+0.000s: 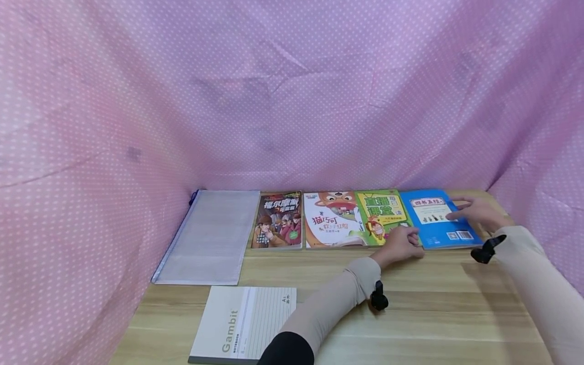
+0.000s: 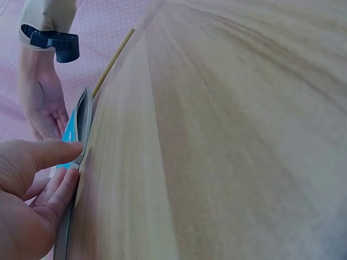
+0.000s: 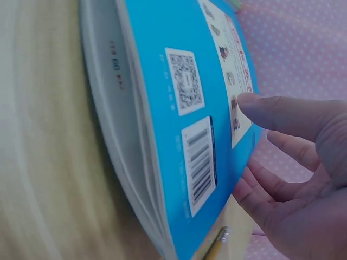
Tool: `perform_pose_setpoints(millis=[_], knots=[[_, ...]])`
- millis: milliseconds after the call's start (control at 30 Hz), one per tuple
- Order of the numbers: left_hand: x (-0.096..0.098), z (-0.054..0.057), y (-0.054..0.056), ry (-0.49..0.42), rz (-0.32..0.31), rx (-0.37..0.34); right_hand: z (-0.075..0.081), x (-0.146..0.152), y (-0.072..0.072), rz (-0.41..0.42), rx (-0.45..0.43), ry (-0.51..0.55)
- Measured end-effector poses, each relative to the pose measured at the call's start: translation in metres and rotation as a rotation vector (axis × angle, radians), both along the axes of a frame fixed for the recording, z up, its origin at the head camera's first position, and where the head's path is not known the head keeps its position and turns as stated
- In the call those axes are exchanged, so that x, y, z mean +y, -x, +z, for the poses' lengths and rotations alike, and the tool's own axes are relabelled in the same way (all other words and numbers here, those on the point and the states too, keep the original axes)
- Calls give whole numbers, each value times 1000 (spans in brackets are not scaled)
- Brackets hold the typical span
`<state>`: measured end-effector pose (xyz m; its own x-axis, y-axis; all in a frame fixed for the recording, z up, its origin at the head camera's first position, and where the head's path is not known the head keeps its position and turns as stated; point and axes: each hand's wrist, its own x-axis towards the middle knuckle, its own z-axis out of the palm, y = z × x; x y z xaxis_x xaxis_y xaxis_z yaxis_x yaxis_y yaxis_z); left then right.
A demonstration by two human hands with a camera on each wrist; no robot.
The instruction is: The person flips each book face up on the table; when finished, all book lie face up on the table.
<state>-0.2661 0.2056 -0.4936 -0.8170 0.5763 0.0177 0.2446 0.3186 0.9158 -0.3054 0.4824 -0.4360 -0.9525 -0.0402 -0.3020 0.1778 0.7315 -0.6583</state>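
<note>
A blue paperback book [image 1: 440, 234], with a white label and a barcode, lies at the right end of a row of books. At its right edge is my right hand [image 1: 483, 215]; in the right wrist view the thumb is on the cover and the fingers [image 3: 257, 189] are at the edge. The pages gape slightly along the near side. My left hand [image 1: 400, 246] is at the near left corner, its thumb [image 2: 51, 153] straight against the book's edge. Beside it lies a green book [image 1: 380, 205], partly covered by the left hand.
Left along the row lie a white cat-story book [image 1: 330, 223] and a dark detective book [image 1: 278, 223]. A translucent zip pouch [image 1: 207, 235] lies at the far left, with a Gambit notebook [image 1: 242, 319] nearer. A yellow pencil [image 3: 217, 245] is partly visible beside the blue book. Pink dotted cloth [image 1: 292, 101] hangs behind.
</note>
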Motion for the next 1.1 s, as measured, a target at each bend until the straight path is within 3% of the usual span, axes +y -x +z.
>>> perform_pose_setpoints(millis=[133, 300, 567, 800, 967, 1100], knots=[[-1, 2, 0, -8, 15, -54, 16, -5, -8, 4, 98, -20], [-1, 7, 1, -16, 35, -105, 39, -5, -13, -33, 95, -7], [-4, 11, 7, -222, 72, -270, 63, -10, -12, -2, 136, -7], [-8, 22, 15, -257, 38, -246, 76, -32, -9, 46, 183, 70], [-9, 37, 16, -312, 26, -278, 76, -51, -6, 82, 231, 168], [-12, 47, 16, -336, 33, -285, 74, -62, -7, 101, 230, 177]])
